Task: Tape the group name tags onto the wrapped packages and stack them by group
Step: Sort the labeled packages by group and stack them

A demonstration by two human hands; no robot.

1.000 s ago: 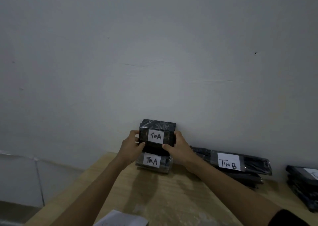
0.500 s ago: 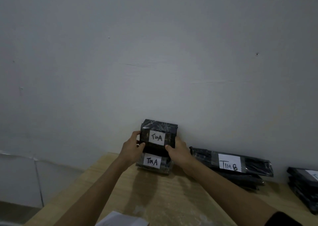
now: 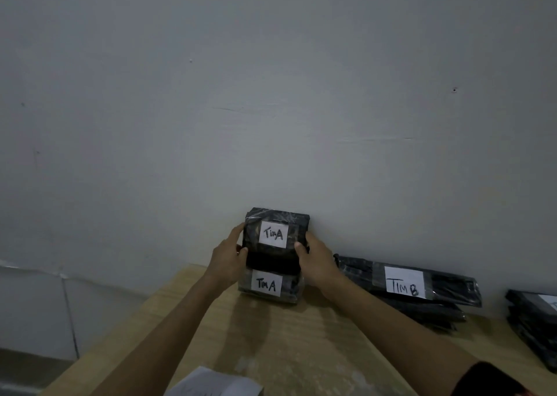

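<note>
White paper point(image 3: 211, 383) lies at the near edge of the wooden bench point(image 3: 286, 350), with bare wood between it and the hands. Beyond that, the left hand point(image 3: 226, 260) and the right hand point(image 3: 316, 263) grip the upper package point(image 3: 275, 214) from either side. The fingers point(image 3: 236, 232) are curled round its ends and the thumbs press on its front face. This black, plastic-wrapped package carries a white tag point(image 3: 272, 234) reading "Tim A". It sits over a lower package point(image 3: 289, 290) tagged the same, at the back of the bench by the wall point(image 3: 271, 94). Whether its weight rests there I cannot tell. Just right of the right hand lies a flat stack point(image 3: 452, 290) tagged "Tim B". Another dark stack point(image 3: 533, 314) sits at the right edge. Plain grey wall fills the room above.
</note>
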